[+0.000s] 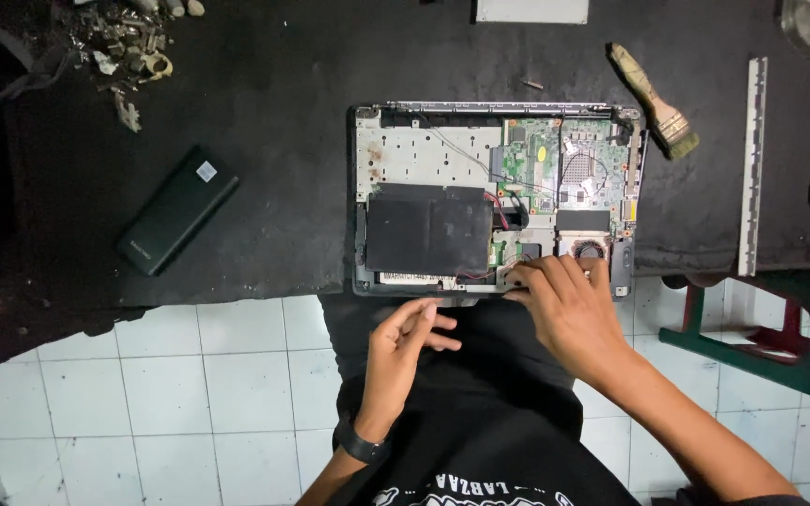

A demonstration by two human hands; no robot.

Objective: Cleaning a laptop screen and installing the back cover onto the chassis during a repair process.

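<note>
1. We see the opened grey laptop base with bare green circuit board and black flat battery pack [497, 197] lying at the near edge of the black work mat [283, 112], its near rim hanging slightly past that edge.
2. Open mat lies left of it and on its far side; a worn paintbrush [653, 101] and a long metal ruler [752, 169] lie to its right.
3. A black rectangular power bank [178, 210] lies well apart on the left.
4. Our right hand [569, 314] rests fingers down on the base's near right rim beside the small fan; whether it grips anything we cannot tell.
5. Our left hand [405, 347] hovers half open, holding nothing, just near of the base.
</note>
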